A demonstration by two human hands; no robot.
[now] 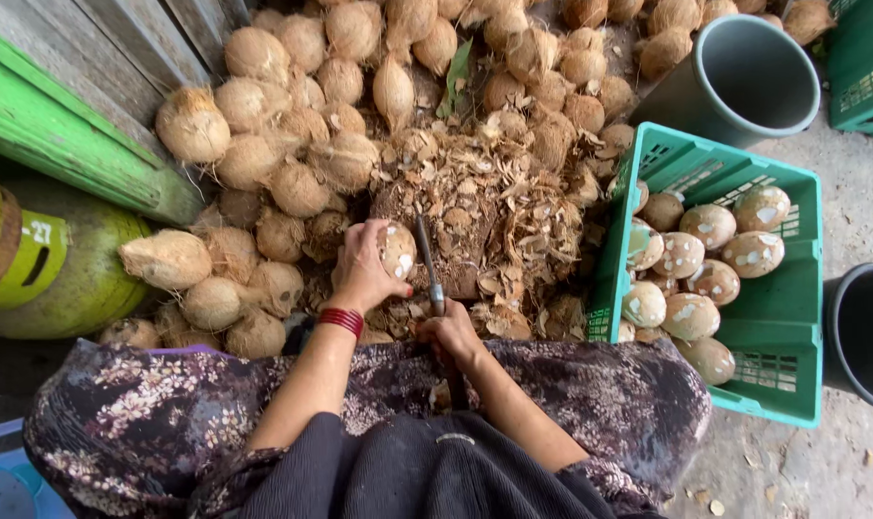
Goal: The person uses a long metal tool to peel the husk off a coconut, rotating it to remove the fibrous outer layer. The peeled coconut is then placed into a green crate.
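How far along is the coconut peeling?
Done: about ten peeled coconuts lie in the green crate. In hand: the left hand grips a part-peeled coconut while the right hand holds a blade beside it. Left: a large heap of husked coconuts behind.

Heap of coconuts [302,125] behind chopping block [475,226]; crate [792,317] of peeled coconuts [706,269] right; gas cylinder [62,274] left; bucket [735,82] behind crate.

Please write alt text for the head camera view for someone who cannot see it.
Seen from above, a person's left hand steadies a partly shelled coconut while the right hand holds a knife against it. Unpeeled coconuts are piled ahead; a green crate holds peeled ones.
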